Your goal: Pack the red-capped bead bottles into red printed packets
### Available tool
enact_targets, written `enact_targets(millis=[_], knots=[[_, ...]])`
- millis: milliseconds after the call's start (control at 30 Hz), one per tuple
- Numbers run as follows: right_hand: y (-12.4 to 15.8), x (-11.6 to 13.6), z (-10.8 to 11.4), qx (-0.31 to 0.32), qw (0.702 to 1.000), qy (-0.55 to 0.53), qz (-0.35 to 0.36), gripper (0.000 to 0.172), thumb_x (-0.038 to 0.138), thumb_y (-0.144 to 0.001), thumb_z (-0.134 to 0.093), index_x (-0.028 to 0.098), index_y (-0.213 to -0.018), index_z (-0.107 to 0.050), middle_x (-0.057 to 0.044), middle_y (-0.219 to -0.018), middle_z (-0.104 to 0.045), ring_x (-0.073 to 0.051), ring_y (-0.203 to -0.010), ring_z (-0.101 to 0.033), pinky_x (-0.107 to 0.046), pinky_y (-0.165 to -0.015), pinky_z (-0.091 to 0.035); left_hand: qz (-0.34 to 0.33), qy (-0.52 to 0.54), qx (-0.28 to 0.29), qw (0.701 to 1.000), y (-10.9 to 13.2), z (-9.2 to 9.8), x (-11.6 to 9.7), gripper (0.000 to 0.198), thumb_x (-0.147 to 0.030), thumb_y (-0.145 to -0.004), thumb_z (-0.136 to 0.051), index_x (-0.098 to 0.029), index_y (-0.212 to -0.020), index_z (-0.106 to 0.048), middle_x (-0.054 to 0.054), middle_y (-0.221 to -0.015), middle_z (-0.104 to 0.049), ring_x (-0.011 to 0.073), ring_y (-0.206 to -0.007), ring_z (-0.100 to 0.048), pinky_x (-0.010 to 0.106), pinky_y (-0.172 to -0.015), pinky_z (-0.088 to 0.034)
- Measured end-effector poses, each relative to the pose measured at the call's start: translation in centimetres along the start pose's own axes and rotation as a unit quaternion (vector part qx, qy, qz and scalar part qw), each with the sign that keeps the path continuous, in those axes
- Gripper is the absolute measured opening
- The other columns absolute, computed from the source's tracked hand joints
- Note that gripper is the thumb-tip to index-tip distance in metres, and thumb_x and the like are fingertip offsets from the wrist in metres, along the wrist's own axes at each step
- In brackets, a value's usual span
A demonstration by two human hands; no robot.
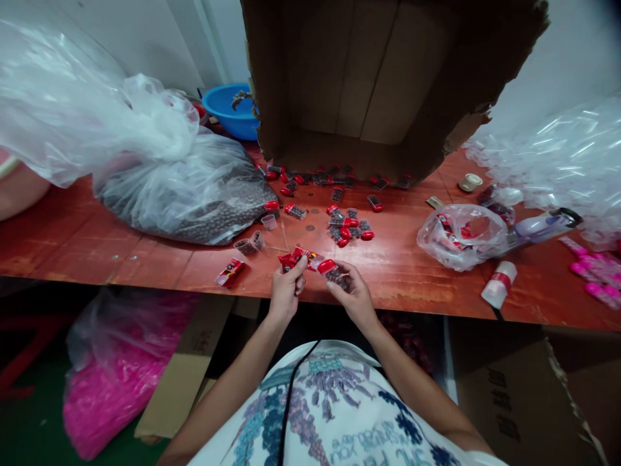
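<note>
Close to the table's front edge, my left hand (287,288) pinches a red printed wrapper (303,257) between thumb and fingers. My right hand (353,292) grips a small clear container (334,275) with a red cap and dark beads inside, its cap end touching or very near the wrapper. Left of my hands lies another red wrapper packet (230,272). Beyond it are small clear cups (250,244), some with dark beads. Several capped containers (347,226) are scattered past my hands on the red table.
A large cardboard box (373,77) opens toward me at the back. Left stands a clear sack of dark beads (189,194), with a blue basin (228,107) behind. A plastic bag of red wrappers (458,249) and a white roll (499,285) lie right. Pink-filled sack (121,382) sits below.
</note>
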State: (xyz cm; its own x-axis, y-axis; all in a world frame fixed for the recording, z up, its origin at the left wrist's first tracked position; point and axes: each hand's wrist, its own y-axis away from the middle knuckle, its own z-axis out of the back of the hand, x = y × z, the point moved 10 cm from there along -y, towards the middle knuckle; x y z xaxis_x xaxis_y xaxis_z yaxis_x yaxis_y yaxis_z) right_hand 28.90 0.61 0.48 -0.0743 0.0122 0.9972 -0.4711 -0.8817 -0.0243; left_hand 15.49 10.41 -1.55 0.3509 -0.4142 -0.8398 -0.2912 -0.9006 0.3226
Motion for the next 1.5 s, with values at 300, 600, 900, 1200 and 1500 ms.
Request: enact_targets(millis=[300,600,900,1200,1500], knots=[[0.2,-0.2,-0.5,0.015,1.0,0.001,0.001,0.043,0.027,-0.077,-0.063,0.025,-0.12,-0.054,-0.004,-0.108,-0.06,-0.017,-0.088,-0.056,-0.029,-0.08,-0.046,-0.025,0.007,-0.015,1.0,0.0,0.5,-0.9,0.031,-0.033,-0.064,-0.076,-0.016,-0.064,-0.051,-0.01,-0.041,-0.034,0.0017,-0.032,-0.025,0.017,-0.033,-0.016],[0.2,-0.1,-0.7,-0.001,0.999,-0.041,0.01,0.043,0.027,-0.079,-0.063,0.026,-0.12,-0.053,-0.003,-0.106,-0.059,-0.016,-0.086,-0.056,-0.029,-0.079,-0.047,-0.018,-0.028,-0.001,0.999,0.3,0.3,-0.2,0.032,-0.032,-0.067,-0.074,-0.016,-0.06,-0.047,-0.01,-0.039,-0.035,0.0023,-0.032,-0.026,0.016,-0.032,-0.016],[0.4,-0.6,-1.7,0.047,0.995,-0.08,-0.044,0.045,0.032,-0.078,-0.064,0.028,-0.122,-0.055,-0.003,-0.101,-0.057,-0.014,-0.077,-0.053,-0.024,-0.058,-0.05,-0.02,-0.03,0.001,0.999,0.3,0.4,-0.4,0.027,-0.033,-0.07,-0.072,-0.016,-0.066,-0.051,-0.01,-0.038,-0.035,0.0029,-0.032,-0.026,0.017,-0.033,-0.016],[0.6,-0.9,-1.2,0.001,0.995,-0.097,-0.035,0.045,0.032,-0.08,-0.061,0.028,-0.124,-0.052,-0.003,-0.105,-0.057,-0.014,-0.079,-0.053,-0.022,-0.056,-0.05,-0.01,-0.045,0.021,0.999,0.6,-0.1,0.0,0.032,-0.031,-0.069,-0.072,-0.017,-0.061,-0.044,-0.009,-0.04,-0.035,0.0034,-0.034,-0.027,0.018,-0.035,-0.015],[0.3,0.7,-0.9,0.015,0.999,-0.015,0.041,0.039,0.025,-0.081,-0.062,0.028,-0.12,-0.058,-0.002,-0.105,-0.056,-0.016,-0.089,-0.054,-0.028,-0.081,-0.044,-0.027,-0.064,0.023,0.997,0.6,-0.1,-0.7,0.027,-0.029,-0.07,-0.071,-0.016,-0.061,-0.049,-0.008,-0.04,-0.037,0.0036,-0.034,-0.027,0.019,-0.035,-0.015]])
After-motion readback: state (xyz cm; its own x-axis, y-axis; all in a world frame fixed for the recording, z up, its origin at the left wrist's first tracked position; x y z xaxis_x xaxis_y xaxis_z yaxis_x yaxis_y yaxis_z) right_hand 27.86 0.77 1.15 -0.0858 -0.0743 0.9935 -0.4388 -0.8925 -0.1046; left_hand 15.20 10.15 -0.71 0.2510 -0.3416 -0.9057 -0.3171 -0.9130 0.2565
